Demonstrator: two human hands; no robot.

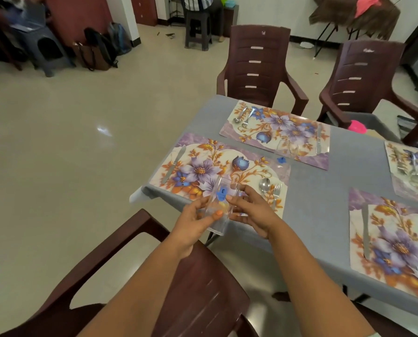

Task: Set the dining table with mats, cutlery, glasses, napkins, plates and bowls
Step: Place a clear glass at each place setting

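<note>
My left hand [193, 223] and my right hand [251, 210] both grip a clear glass [219, 216] with a blue sticker, held tilted above the table's near corner. A second clear rim seems to show by my right fingers, but I cannot tell if it is another glass. Under the hands lies a floral mat [210, 164] with a knife [174, 163] on its left and a spoon [265, 185] and fork [276, 190] on its right. The far mat [276, 128] holds a spoon, fork, knife and a clear glass [287, 147].
The grey table [324, 190] carries two more floral mats [395, 251] [414, 171] with cutlery at the right. Brown plastic chairs stand below me [191, 283] and at the far side [259, 66] [363, 79]. A pink object [357, 126] lies at the far edge.
</note>
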